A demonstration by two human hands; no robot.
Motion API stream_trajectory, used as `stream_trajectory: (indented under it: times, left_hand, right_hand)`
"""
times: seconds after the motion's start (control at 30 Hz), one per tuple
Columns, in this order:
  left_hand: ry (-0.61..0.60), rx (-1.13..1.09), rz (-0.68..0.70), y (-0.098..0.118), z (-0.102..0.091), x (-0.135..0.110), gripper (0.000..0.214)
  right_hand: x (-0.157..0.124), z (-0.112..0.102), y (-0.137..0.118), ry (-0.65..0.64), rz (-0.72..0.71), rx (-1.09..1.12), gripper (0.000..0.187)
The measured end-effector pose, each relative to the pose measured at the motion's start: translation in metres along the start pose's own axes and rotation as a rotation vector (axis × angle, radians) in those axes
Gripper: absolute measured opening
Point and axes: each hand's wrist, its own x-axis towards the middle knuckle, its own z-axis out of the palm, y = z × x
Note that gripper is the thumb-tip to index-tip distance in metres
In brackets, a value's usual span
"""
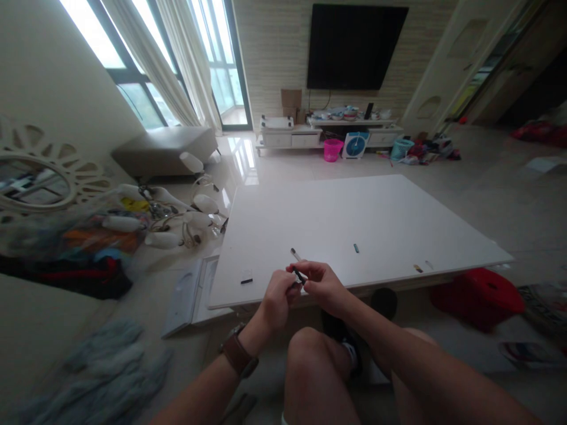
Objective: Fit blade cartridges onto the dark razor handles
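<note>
Both my hands meet over the near edge of a white table top (354, 218). My left hand (277, 298), with a brown watch strap on its wrist, is closed around a small dark object (299, 276). My right hand (321, 283) pinches the same small dark thing from the other side. A thin pen-like stick (295, 254) lies on the table just beyond my fingers. A small black piece (246, 281) rests to the left of my hands, and a small teal piece (356, 248) lies to the right.
A red plastic stool (478, 295) sits under the table's right corner. White lamp parts (177, 218) and a heap of bags lie on the floor at left. A TV (354, 44), a low cabinet and a pink bucket (332, 149) stand at the far wall.
</note>
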Motion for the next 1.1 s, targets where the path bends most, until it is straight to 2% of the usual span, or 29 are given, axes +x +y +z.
stream_trajectory:
  times: [0.27,0.43,0.53,0.77,0.87,1.1]
  left_hand:
    - [-0.037,0.054,0.030,-0.005,-0.009,0.001,0.043]
    - [0.014,0.129,0.029,-0.004,-0.007,-0.001,0.044]
    - [-0.013,0.101,-0.025,-0.001,-0.003,-0.002,0.046]
    - [-0.058,0.008,-0.016,0.004,-0.001,0.001,0.045]
    - [-0.062,-0.020,-0.025,0.007,0.001,0.002,0.045]
    - [0.021,-0.009,-0.027,0.007,-0.002,0.000,0.037]
  right_hand:
    - [0.003,0.000,-0.006,-0.031,-0.029,-0.039,0.037]
    - [0.001,-0.007,-0.014,-0.066,-0.052,-0.093,0.039]
    - [0.001,-0.010,-0.019,-0.077,-0.032,-0.100,0.041]
    - [0.006,-0.002,-0.014,-0.041,-0.046,-0.080,0.039]
    - [0.005,-0.001,-0.012,-0.020,-0.043,-0.090,0.044]
    - [0.003,0.006,-0.012,0.008,-0.044,-0.117,0.041]
